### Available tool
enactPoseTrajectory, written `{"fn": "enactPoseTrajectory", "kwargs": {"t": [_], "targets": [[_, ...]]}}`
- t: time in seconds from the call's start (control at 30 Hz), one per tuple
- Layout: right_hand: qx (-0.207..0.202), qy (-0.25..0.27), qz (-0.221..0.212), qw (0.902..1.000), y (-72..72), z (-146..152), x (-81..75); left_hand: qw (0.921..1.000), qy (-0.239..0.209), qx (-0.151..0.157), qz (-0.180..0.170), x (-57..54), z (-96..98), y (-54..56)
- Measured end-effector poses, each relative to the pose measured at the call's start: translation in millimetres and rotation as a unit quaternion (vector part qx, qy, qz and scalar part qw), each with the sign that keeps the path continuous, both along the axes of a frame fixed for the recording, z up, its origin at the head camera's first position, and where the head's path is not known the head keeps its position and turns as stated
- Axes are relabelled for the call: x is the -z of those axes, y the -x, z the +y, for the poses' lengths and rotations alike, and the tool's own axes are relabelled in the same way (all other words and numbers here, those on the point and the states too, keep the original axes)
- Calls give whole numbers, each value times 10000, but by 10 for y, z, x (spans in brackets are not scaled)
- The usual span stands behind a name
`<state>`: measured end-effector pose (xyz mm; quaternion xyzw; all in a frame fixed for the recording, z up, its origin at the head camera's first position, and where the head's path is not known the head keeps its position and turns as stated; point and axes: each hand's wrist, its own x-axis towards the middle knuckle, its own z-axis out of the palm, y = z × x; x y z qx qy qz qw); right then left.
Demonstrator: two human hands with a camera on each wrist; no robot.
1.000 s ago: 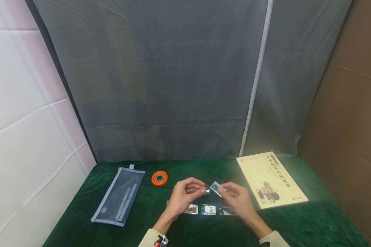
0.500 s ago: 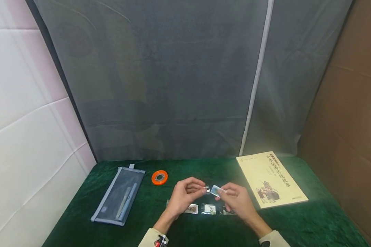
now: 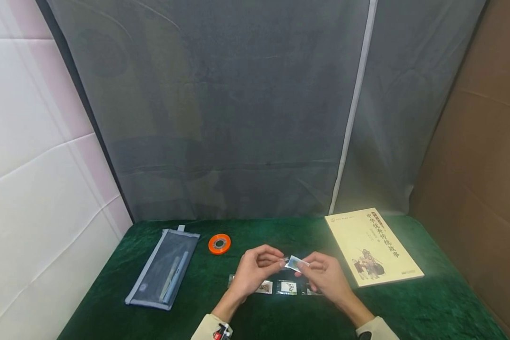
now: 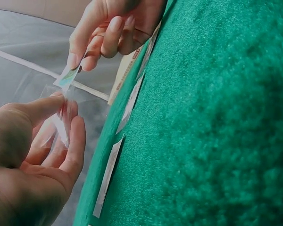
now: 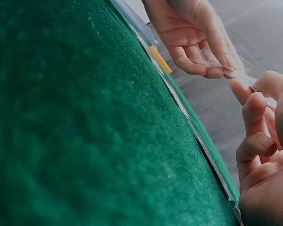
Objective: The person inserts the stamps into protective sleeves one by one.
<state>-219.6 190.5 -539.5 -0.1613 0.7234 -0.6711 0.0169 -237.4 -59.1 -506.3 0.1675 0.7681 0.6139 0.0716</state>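
My left hand point(image 3: 255, 269) pinches a small clear plastic sleeve point(image 4: 60, 126) between thumb and fingers, above the green cloth. From the other side my right hand point(image 3: 328, 277) holds a small stamp-like card point(image 3: 296, 263) with a white border and a blue-green picture, thumb on top. In the left wrist view, the card's far end overlaps the mouth of the sleeve by the left thumb. Below the hands lies a row of small sleeved picture cards, among them a panda-like one point(image 3: 287, 287) and a brown one point(image 3: 265, 286). Both hands partly cover the row.
A grey mesh zip pouch point(image 3: 163, 269) with pens or similar sticks in it lies at the left. Behind the left hand is an orange ring-shaped roll point(image 3: 219, 244). A yellow book point(image 3: 374, 248) lies at the right. Grey curtain point(image 3: 238, 118) closes off the back.
The right hand has turned the card flatter and brought it left, from a gap beside the sleeve to overlapping its edge. The left hand stays nearly still, holding the sleeve.
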Motion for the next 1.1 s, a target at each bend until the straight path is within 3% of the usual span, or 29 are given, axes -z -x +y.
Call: {"fn": "enactPoseTrajectory", "kwargs": {"t": [0.5, 0.73, 1.1], "targets": [[313, -257, -151, 9991, 28, -3, 28, 9996, -209, 91, -192, 8, 14, -3], [262, -223, -185, 9992, 16, -10, 1, 9994, -268, -77, -182, 28, 3, 17], [213, -150, -242, 9994, 14, -9, 2, 9994, -311, 6, -146, 19, 20, -5]]}}
